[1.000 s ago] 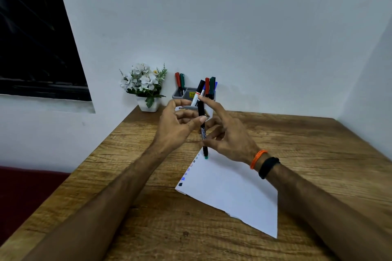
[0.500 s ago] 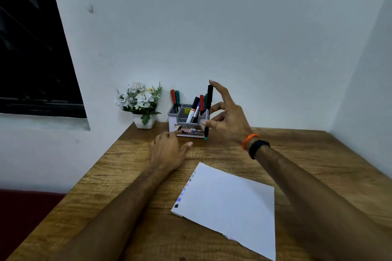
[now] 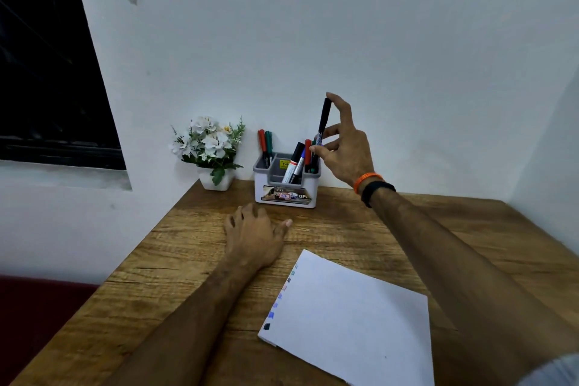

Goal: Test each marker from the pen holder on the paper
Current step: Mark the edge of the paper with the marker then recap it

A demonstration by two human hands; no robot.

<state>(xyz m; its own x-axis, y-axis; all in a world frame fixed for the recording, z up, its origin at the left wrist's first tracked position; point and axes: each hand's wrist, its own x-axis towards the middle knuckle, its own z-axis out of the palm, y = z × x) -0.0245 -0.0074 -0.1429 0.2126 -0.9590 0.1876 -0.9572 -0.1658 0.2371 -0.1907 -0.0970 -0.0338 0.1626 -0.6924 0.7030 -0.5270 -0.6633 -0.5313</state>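
R hand (image 3: 346,147) is pinching a black marker (image 3: 323,122) upright over the pen holder (image 3: 286,188), index tip on its top end, thumb and other fingers closed on the lower barrel; marker's lower end is sitting at the holder's right compartment, among the others there, can't tell if it's touching bottom. L hand (image 3: 253,236) is lying palm-down on the table (image 3: 188,260), fingers loosely spread, holding nothing, just in front of the holder at approx 7 o'clock from it. Holder is standing at the table's far edge against the wall (image 3: 313,25), grey-white w/ a printed label on the front. Red and green markers (image 3: 265,147) are standing in its left rear slot; a fat black-capped marker (image 3: 293,163) and a thin blue-silver pen are leaning in the middle; red and green ones are poking up at right. Paper (image 3: 351,320) is lying flat at approx 5 o'clock from the holder, well apart from it, near the R forearm, w/ a column of small coloured test marks (image 3: 282,294) running along its left edge, darkest at the near corner. White flower pot (image 3: 216,147) is sitting at 9 o'clock from the holder. Orange and black bands (image 3: 372,186) are ringing the R wrist.
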